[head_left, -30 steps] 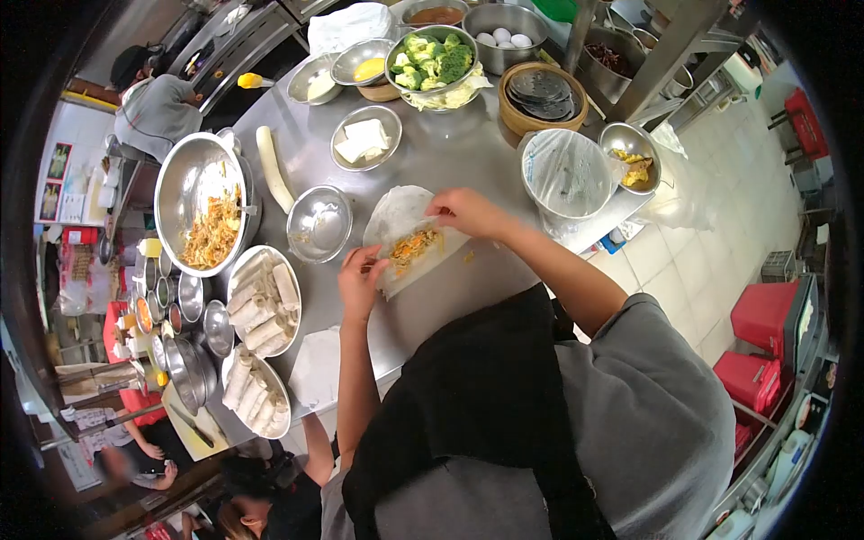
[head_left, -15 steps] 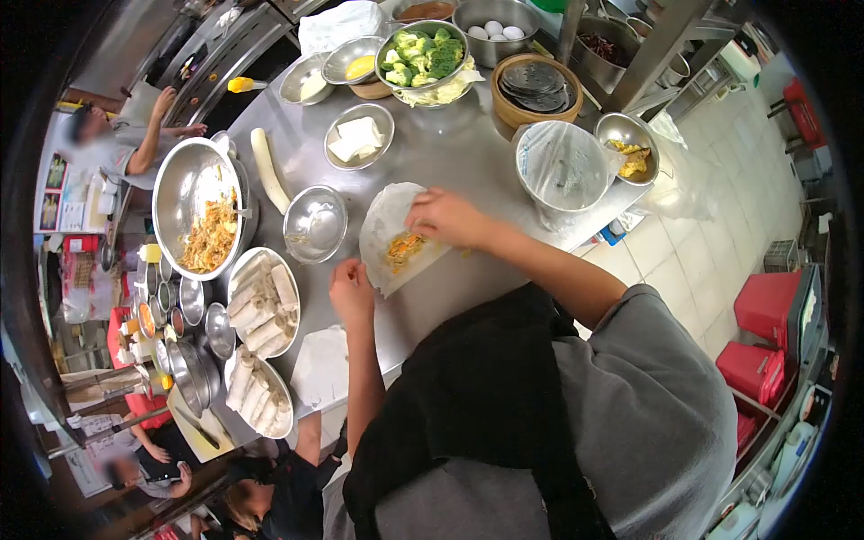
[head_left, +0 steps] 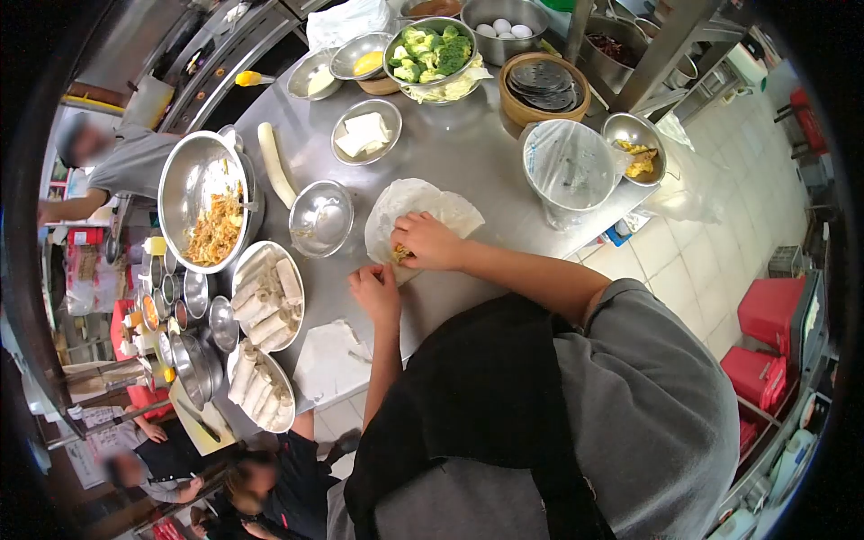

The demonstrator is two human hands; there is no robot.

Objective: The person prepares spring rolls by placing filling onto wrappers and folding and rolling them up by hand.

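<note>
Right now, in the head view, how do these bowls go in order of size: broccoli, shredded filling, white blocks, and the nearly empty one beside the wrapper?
1. Shredded filling bowl
2. Broccoli bowl
3. White blocks bowl and nearly empty bowl: they look alike, so I do not rank them.

We are in a working commercial kitchen, with a stainless steel table (head_left: pixel 450 144) carrying a large metal bowl of filling (head_left: pixel 214 229), a bowl of broccoli (head_left: pixel 430 54), a pot of eggs (head_left: pixel 504 31) and two plates, one (head_left: pixel 267 297) above the other (head_left: pixel 261 391), stacked with pale rolls. Around us we see metal shelf posts (head_left: pixel 661 58), a tiled floor (head_left: pixel 693 279), red bins (head_left: pixel 771 313) and co-workers, one in a grey top (head_left: pixel 139 162) beyond the bowls.
</note>
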